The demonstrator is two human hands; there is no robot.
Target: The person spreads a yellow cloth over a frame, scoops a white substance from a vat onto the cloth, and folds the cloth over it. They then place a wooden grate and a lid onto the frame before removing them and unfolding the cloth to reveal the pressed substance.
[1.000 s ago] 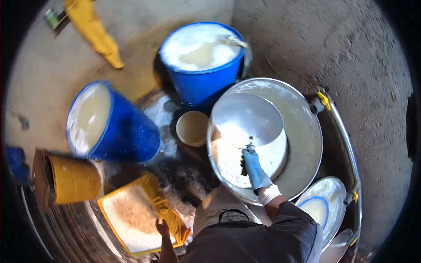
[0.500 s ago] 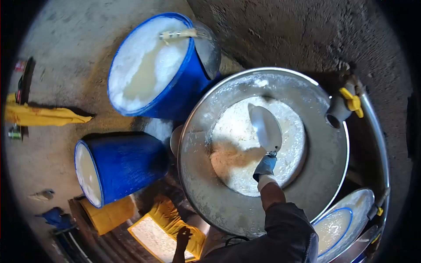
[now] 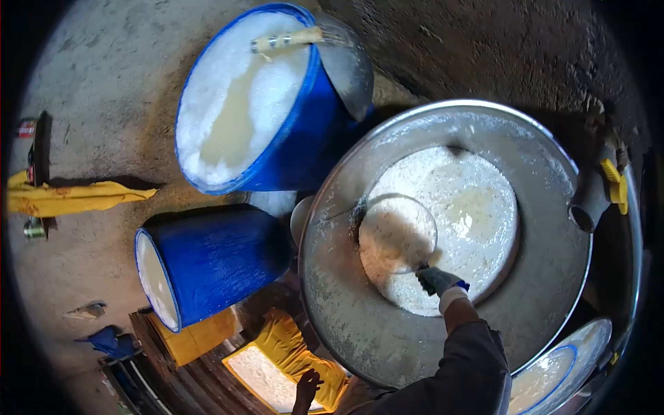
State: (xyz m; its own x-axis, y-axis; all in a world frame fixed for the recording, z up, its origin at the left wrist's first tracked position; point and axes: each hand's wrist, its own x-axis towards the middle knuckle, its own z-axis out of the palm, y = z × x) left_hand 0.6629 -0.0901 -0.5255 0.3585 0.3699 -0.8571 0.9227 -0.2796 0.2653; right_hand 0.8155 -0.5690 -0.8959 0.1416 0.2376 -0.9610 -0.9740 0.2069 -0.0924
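Note:
My right hand (image 3: 439, 280), in a grey-blue glove, is closed round the handle of a wide round scoop (image 3: 399, 234). The scoop's disc lies over the left part of the white, wet, foamy mass (image 3: 474, 200) inside a large round metal vat (image 3: 546, 277). Bare and dark in shadow, my left hand (image 3: 308, 384) is at the bottom, fingers partly spread and nothing visible in them. It is beside the yellow cloth (image 3: 294, 346) and the yellow-edged tray (image 3: 263, 379) of white material.
Left of the vat are a large blue barrel (image 3: 332, 131) of white foam, with a handled metal tool (image 3: 287, 40) across its rim, and a smaller blue barrel (image 3: 214, 259). A yellow-handled valve (image 3: 614, 185) stands right; a metal bowl (image 3: 588, 349) is lower right.
The scoop has moved from the upper right of the white mass to its left side and now faces the camera broadly. The whole view has shifted, with the vat lying further right.

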